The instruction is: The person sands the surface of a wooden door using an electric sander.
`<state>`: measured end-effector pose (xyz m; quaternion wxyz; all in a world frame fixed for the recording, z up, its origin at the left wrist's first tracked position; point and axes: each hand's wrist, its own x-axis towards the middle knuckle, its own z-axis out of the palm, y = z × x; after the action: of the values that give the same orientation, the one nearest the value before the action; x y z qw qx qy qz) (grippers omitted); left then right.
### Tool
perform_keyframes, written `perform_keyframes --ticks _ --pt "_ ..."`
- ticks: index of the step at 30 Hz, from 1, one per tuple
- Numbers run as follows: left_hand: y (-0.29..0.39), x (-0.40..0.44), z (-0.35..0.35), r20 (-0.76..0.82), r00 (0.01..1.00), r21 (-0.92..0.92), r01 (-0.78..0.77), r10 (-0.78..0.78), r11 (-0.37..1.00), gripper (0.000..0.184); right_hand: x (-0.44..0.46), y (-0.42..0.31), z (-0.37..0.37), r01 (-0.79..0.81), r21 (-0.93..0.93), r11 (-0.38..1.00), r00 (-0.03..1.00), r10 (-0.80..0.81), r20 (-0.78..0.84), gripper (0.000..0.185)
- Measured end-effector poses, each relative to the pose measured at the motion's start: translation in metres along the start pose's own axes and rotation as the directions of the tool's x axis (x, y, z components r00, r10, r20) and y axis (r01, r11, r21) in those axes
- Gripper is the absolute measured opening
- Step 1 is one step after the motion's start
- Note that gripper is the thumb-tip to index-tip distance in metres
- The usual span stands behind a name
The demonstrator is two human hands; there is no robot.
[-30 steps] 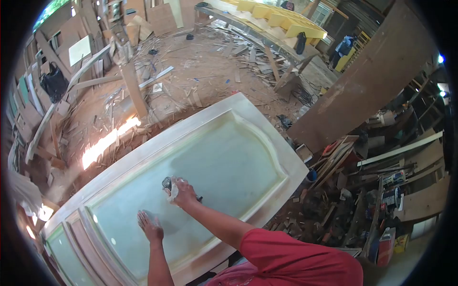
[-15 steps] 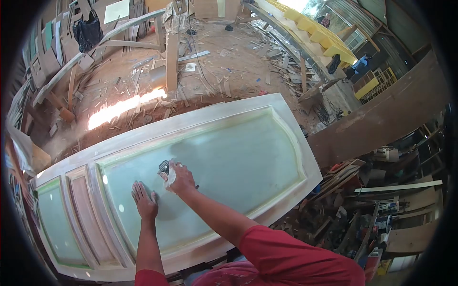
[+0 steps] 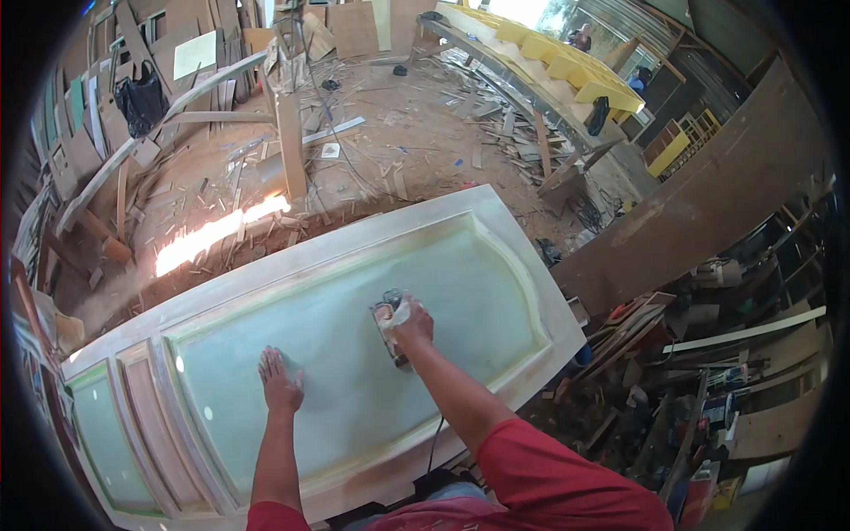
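Observation:
A panelled wooden door (image 3: 363, 400) with pale green recessed panels and whitish frame edges lies flat before me. My right hand (image 3: 413, 325) is closed around the top of a power sander (image 3: 386, 329), which rests on the large green panel. A dark cord hangs from the door's near edge, below my right forearm. My left hand (image 3: 282, 380) lies on the same panel, to the left of the sander, fingers stretched out and holding nothing. The sander's underside is hidden against the panel.
A broad brown board (image 3: 673, 199) stretches off beyond the door's right end. Wood offcuts (image 3: 620, 341) and tools clutter the right side. Scraps litter the floor behind. A yellow wooden piece (image 3: 567, 66) lies on a far bench, with people beyond it.
The sander in my right hand has moved right along the panel. My left hand has shifted slightly right. The whole view has tilted a little.

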<state>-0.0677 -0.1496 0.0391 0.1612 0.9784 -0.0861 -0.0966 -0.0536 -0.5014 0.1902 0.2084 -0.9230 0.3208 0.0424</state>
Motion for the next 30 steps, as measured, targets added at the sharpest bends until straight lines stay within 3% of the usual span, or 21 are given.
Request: perform_keyframes --ticks 3,6,8,10,13,16,17,20,23,29,30 --pt "0.041 0.006 0.017 0.027 0.993 0.010 -0.111 0.111 0.994 0.097 0.018 0.050 -0.026 -0.064 -0.021 0.998 0.997 0.063 -0.047 0.068" --pt "0.071 0.019 0.020 0.072 0.995 0.036 -0.075 0.073 0.997 0.094 0.045 0.107 -0.044 -0.106 -0.018 0.994 0.989 0.104 -0.104 0.068" --pt "0.063 0.026 0.032 -0.039 0.996 0.018 -0.079 0.079 0.997 0.090 0.061 0.148 -0.049 -0.136 0.024 0.990 0.985 0.138 -0.103 0.068" --pt "0.060 0.028 0.032 -0.093 0.996 0.049 0.017 -0.013 0.999 0.088 0.055 0.191 -0.047 -0.209 0.015 0.978 0.976 0.210 -0.055 0.068" --pt "0.040 0.041 0.042 -0.189 0.980 0.053 0.072 -0.061 0.996 0.087 0.088 0.198 -0.091 -0.266 -0.006 0.964 0.959 0.264 -0.106 0.069" --pt "0.057 0.038 0.029 -0.122 0.987 0.051 0.112 -0.105 0.992 0.089 0.091 0.208 -0.098 -0.302 -0.040 0.952 0.949 0.297 -0.106 0.073" --pt "0.063 0.036 0.026 -0.094 0.990 0.055 0.114 -0.108 0.992 0.089 0.091 0.206 -0.096 -0.273 -0.047 0.961 0.958 0.267 -0.109 0.070" --pt "0.064 0.034 0.018 -0.030 0.997 0.042 -0.068 0.069 0.997 0.091 0.070 0.176 -0.088 -0.200 -0.073 0.977 0.978 0.195 -0.076 0.064" --pt "0.049 0.034 0.008 -0.025 0.999 0.024 -0.042 0.043 0.999 0.092 0.046 0.124 -0.067 -0.081 -0.087 0.993 0.997 0.079 -0.019 0.064" --pt "-0.015 0.034 0.002 -0.191 0.933 -0.052 0.299 -0.303 0.953 0.091 -0.009 0.017 -0.003 0.184 -0.051 0.982 0.982 -0.182 0.041 0.070" --pt "-0.025 0.031 0.001 -0.199 0.939 -0.049 0.275 -0.280 0.960 0.091 -0.018 0.000 0.012 0.224 -0.048 0.973 0.974 -0.222 0.040 0.070"
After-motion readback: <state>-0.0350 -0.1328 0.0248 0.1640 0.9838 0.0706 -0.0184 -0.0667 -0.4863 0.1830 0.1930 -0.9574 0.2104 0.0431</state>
